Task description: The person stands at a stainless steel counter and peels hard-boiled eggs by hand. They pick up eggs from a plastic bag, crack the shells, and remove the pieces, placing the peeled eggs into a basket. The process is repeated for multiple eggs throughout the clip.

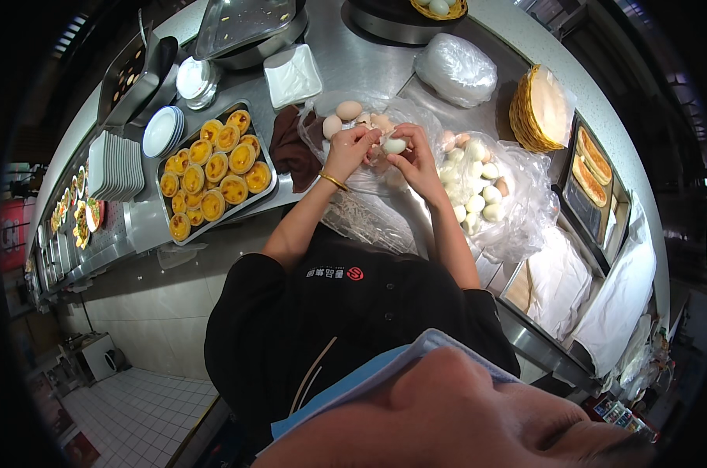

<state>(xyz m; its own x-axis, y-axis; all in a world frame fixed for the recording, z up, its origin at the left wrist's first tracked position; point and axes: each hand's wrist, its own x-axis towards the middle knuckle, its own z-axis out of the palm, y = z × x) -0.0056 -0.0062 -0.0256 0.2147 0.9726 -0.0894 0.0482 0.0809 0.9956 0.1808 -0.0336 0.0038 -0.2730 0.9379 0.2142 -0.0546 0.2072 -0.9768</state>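
My right hand (418, 161) holds a partly peeled egg (394, 145) between thumb and fingers. At the egg's left side, my left hand (350, 153), with a gold-coloured bangle at its wrist, has its fingers curled against loose shell; whether they pinch a piece is hidden. Both hands are above a clear plastic bag (409, 111) spread on the steel counter. Brown eggs in their shells (349, 110) and broken eggshells (380, 121) lie on it. To the right, a second clear bag (526, 193) contains many peeled eggs (475, 203).
A tray of egg tarts (216, 167), a brown cloth (295, 149) and stacked white dishes (117, 169) stand left. A square white dish (293, 76) and wrapped plastic bundle (457, 69) lie beyond. At right are a wicker basket (526, 111) and a tray with long breads (590, 184).
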